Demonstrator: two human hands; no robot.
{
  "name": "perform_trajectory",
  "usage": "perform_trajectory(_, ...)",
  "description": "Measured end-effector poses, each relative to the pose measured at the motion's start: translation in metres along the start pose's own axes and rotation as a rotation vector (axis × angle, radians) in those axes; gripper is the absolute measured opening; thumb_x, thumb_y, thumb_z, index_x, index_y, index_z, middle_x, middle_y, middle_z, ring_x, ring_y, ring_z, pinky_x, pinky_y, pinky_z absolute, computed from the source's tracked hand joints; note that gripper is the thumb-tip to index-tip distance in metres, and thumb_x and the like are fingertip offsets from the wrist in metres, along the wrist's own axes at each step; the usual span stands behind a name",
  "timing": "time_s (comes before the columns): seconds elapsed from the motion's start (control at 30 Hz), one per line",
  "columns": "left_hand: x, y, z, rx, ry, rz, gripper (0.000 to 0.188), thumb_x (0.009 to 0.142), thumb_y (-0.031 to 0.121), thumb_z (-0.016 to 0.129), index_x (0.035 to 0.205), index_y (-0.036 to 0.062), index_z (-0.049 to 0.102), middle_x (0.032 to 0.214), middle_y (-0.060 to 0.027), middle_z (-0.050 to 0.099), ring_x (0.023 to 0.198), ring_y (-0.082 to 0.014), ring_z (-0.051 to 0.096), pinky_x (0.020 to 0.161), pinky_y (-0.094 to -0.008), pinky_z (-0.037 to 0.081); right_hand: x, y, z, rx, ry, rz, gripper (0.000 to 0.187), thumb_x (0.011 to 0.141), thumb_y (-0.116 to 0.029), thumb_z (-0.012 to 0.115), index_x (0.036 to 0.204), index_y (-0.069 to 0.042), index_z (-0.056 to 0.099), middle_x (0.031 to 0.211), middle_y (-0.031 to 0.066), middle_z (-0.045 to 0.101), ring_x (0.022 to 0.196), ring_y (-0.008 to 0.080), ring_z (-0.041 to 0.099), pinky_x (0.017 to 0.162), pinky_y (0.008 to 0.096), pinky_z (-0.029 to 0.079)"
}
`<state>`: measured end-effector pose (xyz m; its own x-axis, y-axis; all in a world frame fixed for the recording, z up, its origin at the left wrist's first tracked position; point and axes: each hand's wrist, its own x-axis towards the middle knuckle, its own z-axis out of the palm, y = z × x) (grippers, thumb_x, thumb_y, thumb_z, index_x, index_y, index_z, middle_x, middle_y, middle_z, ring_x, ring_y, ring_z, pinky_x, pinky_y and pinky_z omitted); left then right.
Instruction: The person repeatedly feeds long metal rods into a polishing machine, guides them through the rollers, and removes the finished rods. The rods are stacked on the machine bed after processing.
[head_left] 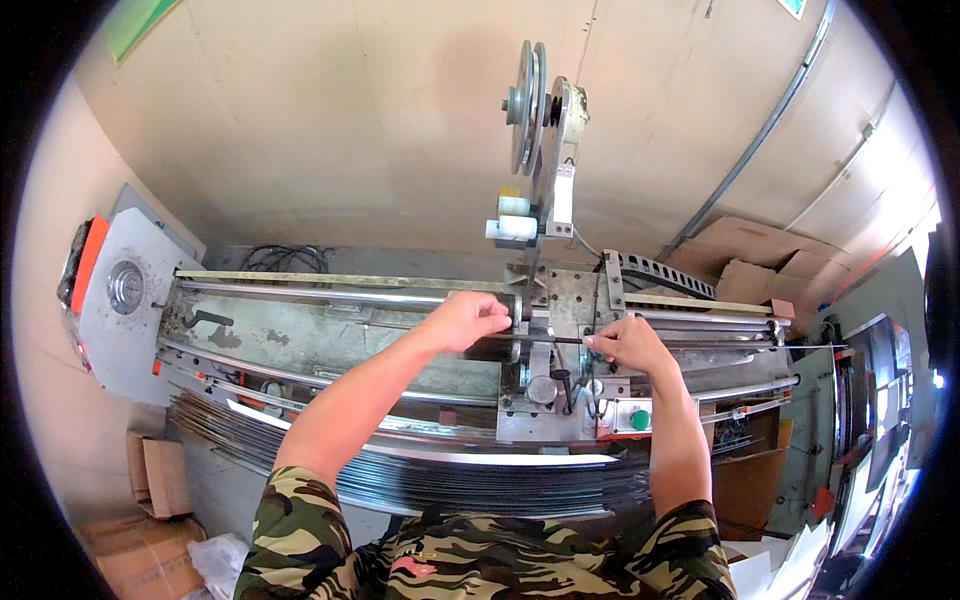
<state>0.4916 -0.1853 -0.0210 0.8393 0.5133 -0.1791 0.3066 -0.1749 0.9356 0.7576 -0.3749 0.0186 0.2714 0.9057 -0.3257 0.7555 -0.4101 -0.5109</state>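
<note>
My left hand [472, 321] is closed in a pinch beside the left side of the machine's metal carriage [570, 300]. Whatever sits between its fingertips is too small to make out. My right hand [628, 345] grips a thin dark rod [555, 339] over the carriage. That rod lies level between the two hands, and a thin line continues past the right hand toward the right end of the machine. Below the hands, a round metal knob [541, 389], a dark lever [566, 388] and a green push button [640, 420] are on the carriage.
Long metal guide rails [330, 294] run left and right under my arms. A grooved wheel [530, 108] stands on an upright arm behind the carriage. Bundled thin rods [480, 484] lie along the near side. Cardboard boxes [150, 560] are at lower left; a grey end housing [130, 290] stands left.
</note>
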Motion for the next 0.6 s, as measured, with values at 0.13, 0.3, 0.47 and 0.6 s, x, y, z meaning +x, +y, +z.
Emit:
perform_trajectory(0.13,-0.01,-0.005,-0.01,0.055,-0.181,0.067,0.017,0.093,0.019,0.071,0.091,0.0018,0.07,0.126,-0.0132,0.068,0.105,-0.0155,0.063,0.092,-0.0352,0.05,0.004,0.002,0.005,0.01,0.095,0.038,0.037,0.084,-0.046,0.072,0.089,-0.01,0.079,0.075,0.0156,0.07,0.073,0.0353,0.068,0.071,0.0416,0.053)
perform_trajectory(0.3,-0.013,-0.001,-0.019,0.052,-0.22,0.078,0.019,0.093,0.022,0.07,0.095,0.0036,0.073,0.127,-0.0118,0.068,0.109,-0.0186,0.064,0.095,-0.0355,0.05,0.005,-0.001,0.006,-0.002,0.172,0.0,0.035,0.082,-0.044,0.075,0.088,-0.01,0.079,0.075,0.0176,0.07,0.075,0.0367,0.068,0.072,0.0428,0.054)
perform_trajectory(0.47,-0.002,-0.001,-0.023,-0.068,-0.227,0.04,0.025,0.092,0.02,0.07,0.112,0.0053,0.071,0.122,-0.0093,0.07,0.112,-0.0188,0.065,0.096,-0.0342,0.05,0.008,0.003,0.005,-0.019,0.238,-0.057,0.034,0.081,-0.043,0.076,0.087,-0.009,0.079,0.076,0.0177,0.071,0.073,0.0365,0.068,0.072,0.043,0.054)
perform_trajectory(0.6,0.013,0.008,-0.001,0.006,-0.079,0.032,0.036,0.088,0.014,0.073,0.122,0.0053,0.065,0.114,-0.0098,0.073,0.107,-0.0185,0.067,0.089,-0.033,0.052,0.011,0.017,0.006,-0.011,0.294,-0.098,0.034,0.081,-0.043,0.076,0.087,-0.009,0.079,0.076,0.0157,0.071,0.072,0.0348,0.069,0.072,0.043,0.054)
